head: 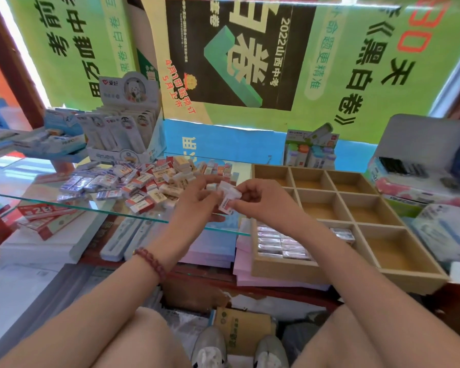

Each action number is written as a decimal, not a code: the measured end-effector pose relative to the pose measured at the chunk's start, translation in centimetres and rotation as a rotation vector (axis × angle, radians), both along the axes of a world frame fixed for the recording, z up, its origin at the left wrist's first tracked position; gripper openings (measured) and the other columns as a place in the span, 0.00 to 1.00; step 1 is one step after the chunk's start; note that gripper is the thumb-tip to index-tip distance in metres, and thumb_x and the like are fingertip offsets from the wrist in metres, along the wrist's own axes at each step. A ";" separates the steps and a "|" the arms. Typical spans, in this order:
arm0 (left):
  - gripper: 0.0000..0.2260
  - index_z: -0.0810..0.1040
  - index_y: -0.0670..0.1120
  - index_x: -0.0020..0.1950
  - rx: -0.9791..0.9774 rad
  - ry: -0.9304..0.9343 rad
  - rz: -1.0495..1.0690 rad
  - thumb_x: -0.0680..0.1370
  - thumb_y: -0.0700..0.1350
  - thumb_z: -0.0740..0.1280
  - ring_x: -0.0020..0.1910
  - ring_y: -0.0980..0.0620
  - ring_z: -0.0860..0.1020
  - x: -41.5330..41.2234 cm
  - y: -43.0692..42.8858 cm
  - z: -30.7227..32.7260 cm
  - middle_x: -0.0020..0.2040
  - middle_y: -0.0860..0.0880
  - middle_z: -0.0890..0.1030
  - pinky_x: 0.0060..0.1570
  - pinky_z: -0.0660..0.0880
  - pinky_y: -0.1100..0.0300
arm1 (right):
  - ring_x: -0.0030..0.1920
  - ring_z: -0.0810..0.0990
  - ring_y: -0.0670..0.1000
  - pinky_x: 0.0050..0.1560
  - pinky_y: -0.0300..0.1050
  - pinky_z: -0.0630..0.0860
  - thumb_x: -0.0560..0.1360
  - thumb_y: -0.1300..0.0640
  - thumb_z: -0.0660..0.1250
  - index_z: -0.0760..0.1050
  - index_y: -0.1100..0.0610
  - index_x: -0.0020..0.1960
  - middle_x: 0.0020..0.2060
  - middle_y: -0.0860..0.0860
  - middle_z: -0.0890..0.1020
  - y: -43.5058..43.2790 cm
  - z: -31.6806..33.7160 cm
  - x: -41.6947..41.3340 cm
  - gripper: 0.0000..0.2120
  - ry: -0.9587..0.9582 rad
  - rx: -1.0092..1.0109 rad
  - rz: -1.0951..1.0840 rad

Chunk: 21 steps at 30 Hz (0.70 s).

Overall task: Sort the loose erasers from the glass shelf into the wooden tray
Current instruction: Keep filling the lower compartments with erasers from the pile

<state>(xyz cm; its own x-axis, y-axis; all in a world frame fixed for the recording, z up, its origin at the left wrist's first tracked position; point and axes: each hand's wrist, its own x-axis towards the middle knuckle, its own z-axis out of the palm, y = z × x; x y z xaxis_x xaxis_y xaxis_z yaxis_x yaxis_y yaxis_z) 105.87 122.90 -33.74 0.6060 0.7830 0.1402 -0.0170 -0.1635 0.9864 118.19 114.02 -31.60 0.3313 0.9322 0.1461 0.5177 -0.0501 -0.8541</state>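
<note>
Two wrapped erasers sit just left of the wooden tray, pinched between the left hand and right hand, whose fingers are closed on them. The lower one's long axis slants down toward the tray. The loose pile lies farther left on the glass shelf.

Pile of erasers lay on the glass shelf at left, a display box standing just behind it. The wooden tray sat right of the pile, with packed erasers in its near-left compartment and more boxes to its right. Left hand and right hand met between pile and tray, gripping the held erasers together.
</note>
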 end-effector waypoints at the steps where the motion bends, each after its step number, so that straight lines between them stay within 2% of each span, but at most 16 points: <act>1: 0.09 0.74 0.47 0.57 -0.001 0.000 -0.019 0.81 0.39 0.58 0.34 0.54 0.81 0.7 -0.7 0.4 0.42 0.46 0.81 0.32 0.78 0.63 | 0.32 0.75 0.40 0.36 0.32 0.71 0.72 0.58 0.72 0.78 0.53 0.43 0.33 0.47 0.80 -0.5 0.1 0.3 0.03 0.024 0.006 -0.042; 5: 0.07 0.74 0.46 0.56 -0.028 -0.050 -0.101 0.81 0.43 0.59 0.31 0.54 0.81 3.0 -3.2 1.4 0.41 0.45 0.80 0.30 0.77 0.63 | 0.31 0.77 0.42 0.36 0.34 0.76 0.72 0.58 0.72 0.76 0.61 0.51 0.39 0.54 0.82 -3.0 0.5 1.8 0.10 0.177 0.051 -0.187; 10: 0.07 0.74 0.45 0.57 0.014 -0.104 -0.228 0.80 0.42 0.61 0.33 0.53 0.82 5.8 -6.3 2.1 0.39 0.49 0.81 0.35 0.80 0.60 | 0.35 0.79 0.45 0.41 0.38 0.78 0.72 0.58 0.72 0.72 0.57 0.51 0.38 0.51 0.81 -6.6 0.8 3.9 0.11 0.378 0.134 -0.280; 12: 0.05 0.73 0.47 0.54 -0.006 -0.146 -0.256 0.80 0.40 0.61 0.35 0.54 0.82 6.9 -7.4 2.2 0.37 0.54 0.82 0.37 0.80 0.60 | 0.39 0.81 0.46 0.43 0.39 0.78 0.71 0.57 0.73 0.73 0.56 0.53 0.43 0.52 0.82 -7.9 0.7 4.9 0.14 0.370 0.132 -0.321; 14: 0.05 0.72 0.48 0.53 -0.024 -0.169 -0.267 0.80 0.40 0.61 0.36 0.56 0.82 7.9 -8.4 2.2 0.40 0.54 0.82 0.39 0.80 0.61 | 0.46 0.82 0.49 0.46 0.41 0.78 0.71 0.54 0.73 0.75 0.55 0.55 0.48 0.52 0.83 -9.0 0.7 5.8 0.15 0.329 0.109 -0.352; 18: 0.06 0.70 0.46 0.57 -0.057 -0.172 -0.281 0.80 0.40 0.60 0.40 0.56 0.81 9.9 -10.4 2.2 0.46 0.49 0.80 0.40 0.79 0.64 | 0.48 0.82 0.49 0.47 0.41 0.76 0.72 0.54 0.72 0.77 0.55 0.55 0.46 0.51 0.84 -10.8 0.5 7.2 0.13 0.321 0.103 -0.357; 21: 0.09 0.68 0.45 0.60 -0.088 -0.142 -0.319 0.80 0.42 0.60 0.41 0.58 0.80 10.9 -11.3 1.8 0.46 0.51 0.80 0.40 0.78 0.67 | 0.48 0.82 0.49 0.51 0.43 0.77 0.72 0.57 0.72 0.77 0.55 0.54 0.44 0.50 0.84 -11.9 0.3 8.2 0.11 0.320 0.116 -0.359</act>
<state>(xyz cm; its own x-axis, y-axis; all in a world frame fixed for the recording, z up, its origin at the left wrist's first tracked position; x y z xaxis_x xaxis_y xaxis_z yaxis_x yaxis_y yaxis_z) 116.75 111.58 -31.94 0.8014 0.5701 0.1811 -0.1917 -0.0421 0.9806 126.43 102.17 -31.33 0.6734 0.7348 0.0808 0.1960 -0.0722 -0.9779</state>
